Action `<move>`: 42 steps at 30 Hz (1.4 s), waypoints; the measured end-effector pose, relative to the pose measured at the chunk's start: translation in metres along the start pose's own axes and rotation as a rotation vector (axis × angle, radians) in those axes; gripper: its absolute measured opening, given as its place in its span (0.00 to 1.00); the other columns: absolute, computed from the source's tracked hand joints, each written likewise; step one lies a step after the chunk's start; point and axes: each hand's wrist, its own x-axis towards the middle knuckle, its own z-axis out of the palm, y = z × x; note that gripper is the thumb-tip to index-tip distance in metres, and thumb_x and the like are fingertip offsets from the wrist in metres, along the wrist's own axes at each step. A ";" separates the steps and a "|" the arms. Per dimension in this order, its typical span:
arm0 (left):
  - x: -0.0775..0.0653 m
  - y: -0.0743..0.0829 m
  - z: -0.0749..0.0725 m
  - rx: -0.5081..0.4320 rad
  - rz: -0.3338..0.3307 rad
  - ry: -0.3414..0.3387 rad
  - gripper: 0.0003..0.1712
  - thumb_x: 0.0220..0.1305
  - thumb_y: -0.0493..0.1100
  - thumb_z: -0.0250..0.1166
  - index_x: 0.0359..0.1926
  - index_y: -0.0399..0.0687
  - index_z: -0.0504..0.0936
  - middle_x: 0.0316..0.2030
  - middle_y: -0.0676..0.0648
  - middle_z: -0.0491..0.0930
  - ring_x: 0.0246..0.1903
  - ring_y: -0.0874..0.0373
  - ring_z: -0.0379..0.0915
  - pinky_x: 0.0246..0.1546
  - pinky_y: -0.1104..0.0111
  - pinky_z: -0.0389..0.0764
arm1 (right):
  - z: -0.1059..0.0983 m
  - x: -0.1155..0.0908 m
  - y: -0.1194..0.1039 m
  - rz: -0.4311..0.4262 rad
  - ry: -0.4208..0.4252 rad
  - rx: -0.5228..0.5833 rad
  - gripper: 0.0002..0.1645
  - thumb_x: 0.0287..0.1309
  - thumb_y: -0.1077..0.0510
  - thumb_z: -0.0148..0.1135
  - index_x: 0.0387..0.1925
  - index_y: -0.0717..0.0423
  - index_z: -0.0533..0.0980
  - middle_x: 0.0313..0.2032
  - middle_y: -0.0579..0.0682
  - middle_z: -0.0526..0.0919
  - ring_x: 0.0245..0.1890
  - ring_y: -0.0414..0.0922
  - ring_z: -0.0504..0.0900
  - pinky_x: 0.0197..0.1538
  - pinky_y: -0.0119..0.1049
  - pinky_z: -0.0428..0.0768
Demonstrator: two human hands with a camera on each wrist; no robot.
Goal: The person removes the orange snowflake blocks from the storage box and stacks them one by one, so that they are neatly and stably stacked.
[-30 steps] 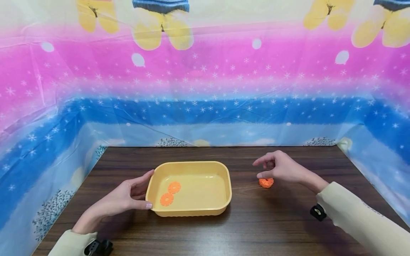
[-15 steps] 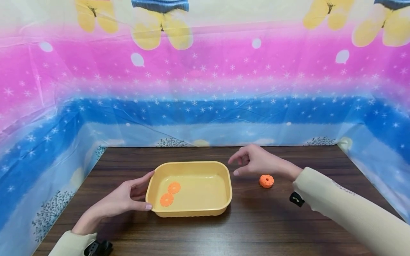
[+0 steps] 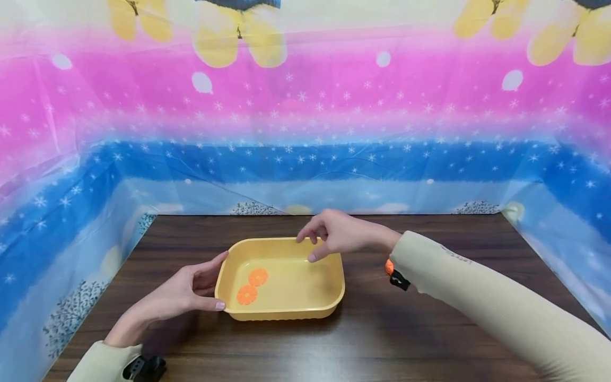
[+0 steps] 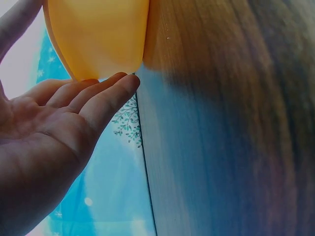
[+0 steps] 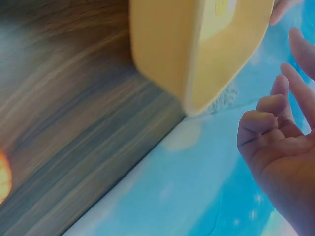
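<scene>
A yellow rectangular box (image 3: 281, 313) stands on the table. Two orange flower-shaped slices lie in its left part, the far slice (image 3: 258, 277) beside the near slice (image 3: 246, 294). My left hand (image 3: 174, 292) rests against the box's left end, thumb at the near corner. In the left wrist view its fingers (image 4: 106, 101) are straight and touch the yellow wall. My right hand (image 3: 343, 233) hovers over the box's far right corner, thumb and forefinger apart. Nothing shows between its fingers in the right wrist view. An orange notched piece (image 3: 389, 267) is mostly hidden behind my right wrist.
The dark wooden table (image 3: 305, 355) spreads around the box. A patterned cloth (image 3: 305, 164) in pink and blue hangs along the back and both sides. Black wrist cameras sit at both sleeves, the right wrist camera (image 3: 399, 280) beside the orange piece.
My right hand has moved left from above the orange piece to over the box's right part. My left hand keeps its place at the box, and the two slices lie as before.
</scene>
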 end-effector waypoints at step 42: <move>0.000 0.000 -0.001 -0.044 -0.013 -0.026 0.53 0.53 0.37 0.69 0.73 0.54 0.46 0.69 0.43 0.49 0.63 0.47 0.56 0.52 0.67 0.72 | 0.078 0.108 -0.008 0.101 -0.296 -0.037 0.30 0.43 0.61 0.73 0.52 0.48 0.78 0.11 0.46 0.69 0.10 0.40 0.68 0.18 0.28 0.70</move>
